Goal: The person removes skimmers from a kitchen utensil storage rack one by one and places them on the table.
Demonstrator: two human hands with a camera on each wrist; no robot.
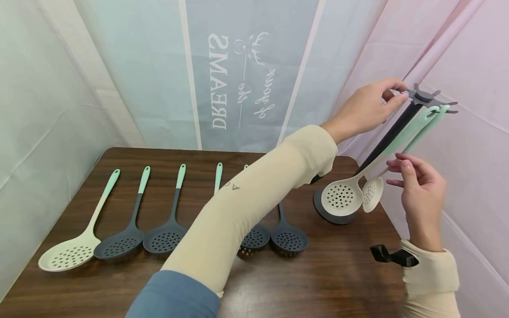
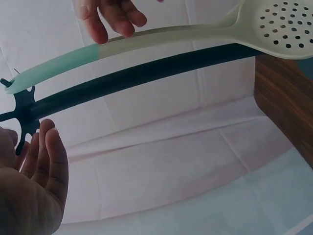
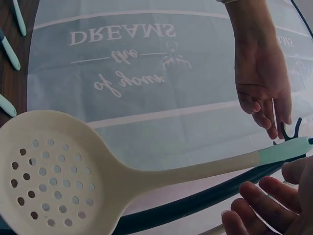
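At the right of the head view, a dark utensil stand [image 1: 423, 95] has a ring of hooks on top of a slanting pole. My left hand [image 1: 367, 106] pinches one hook between thumb and fingers. Two cream skimmers with mint handles hang from the stand: a larger skimmer [image 1: 342, 197] in front and a smaller skimmer [image 1: 372, 194] beside it. Close to their handles, my right hand [image 1: 423, 192] has its fingers loosely bent, gripping nothing. In the right wrist view the larger skimmer [image 3: 58, 171] crosses in front of the pole [image 3: 195, 208].
On the brown table [image 1: 326, 274] lie a cream skimmer [image 1: 69, 254] and several dark grey skimmers, including one [image 1: 288, 238] near the middle. My left sleeve [image 1: 254, 203] hides part of this row. A printed curtain [image 1: 254, 22] hangs behind the table.
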